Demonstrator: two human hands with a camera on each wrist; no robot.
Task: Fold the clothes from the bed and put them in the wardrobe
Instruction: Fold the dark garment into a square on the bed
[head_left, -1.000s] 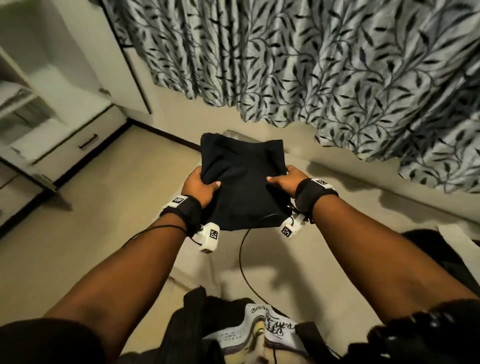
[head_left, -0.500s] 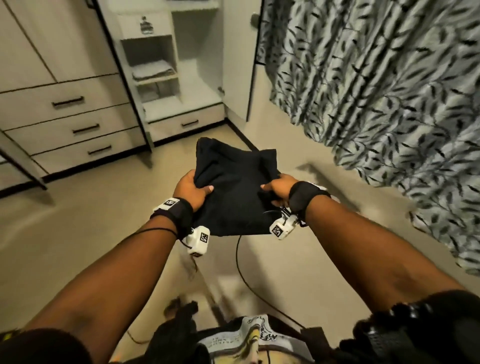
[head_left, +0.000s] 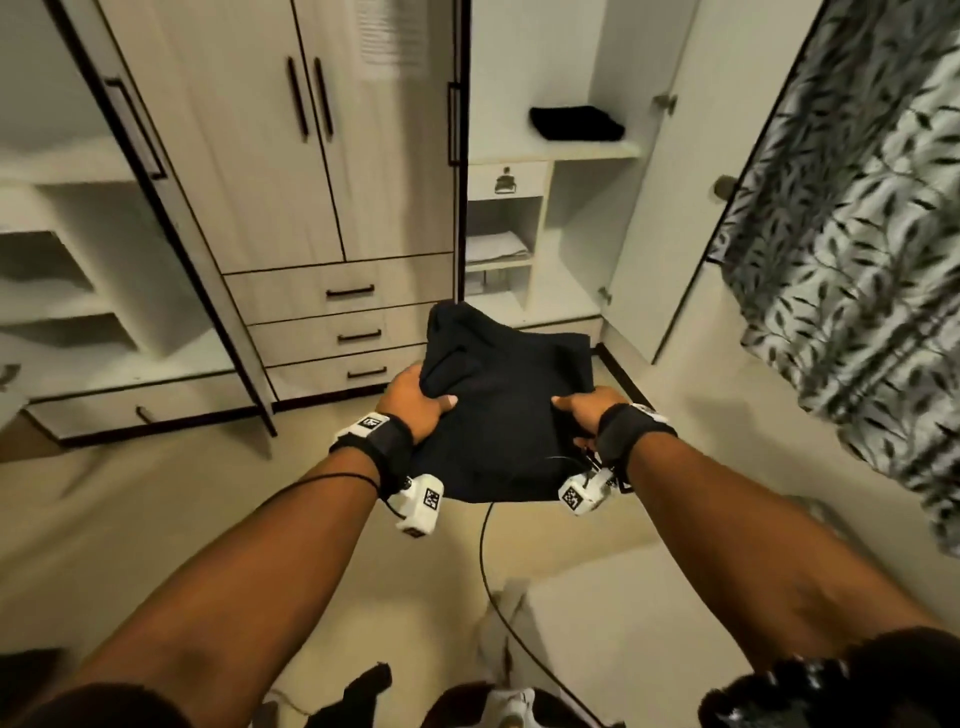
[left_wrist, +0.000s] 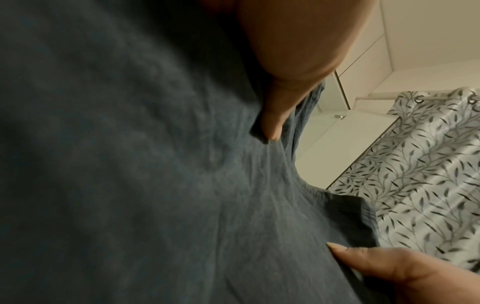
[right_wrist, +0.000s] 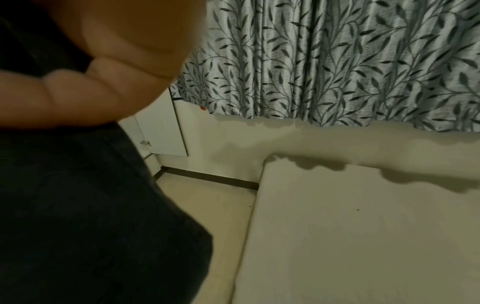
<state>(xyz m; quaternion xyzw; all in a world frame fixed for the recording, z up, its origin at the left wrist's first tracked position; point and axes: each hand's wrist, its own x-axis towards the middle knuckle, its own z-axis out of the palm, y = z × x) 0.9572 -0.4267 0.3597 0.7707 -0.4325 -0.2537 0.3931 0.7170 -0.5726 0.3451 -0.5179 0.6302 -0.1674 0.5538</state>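
A folded dark garment (head_left: 506, 405) hangs in the air in front of me, held flat between both hands. My left hand (head_left: 415, 402) grips its left edge, thumb on top. My right hand (head_left: 584, 413) grips its right edge the same way. In the left wrist view the dark garment (left_wrist: 130, 164) fills the frame, with my left hand's fingers (left_wrist: 275, 121) curled under it. The right wrist view has the dark garment (right_wrist: 78, 205) under my right hand (right_wrist: 91, 82). The wardrobe (head_left: 550, 150) stands open ahead, with a folded black garment (head_left: 574, 122) on its upper shelf.
Closed wardrobe doors (head_left: 311, 130) and drawers (head_left: 348, 291) stand ahead at left. An open door (head_left: 156, 234) juts out at left, another (head_left: 675, 182) at right. A leaf-patterned curtain (head_left: 857, 234) hangs at right. The bed (right_wrist: 363, 236) lies behind at right. Pale folded cloth (head_left: 493, 247) lies on a lower shelf.
My view has swung left from the curtain to face the wardrobe, which is now nearer. Both hands keep the same hold on the dark garment.
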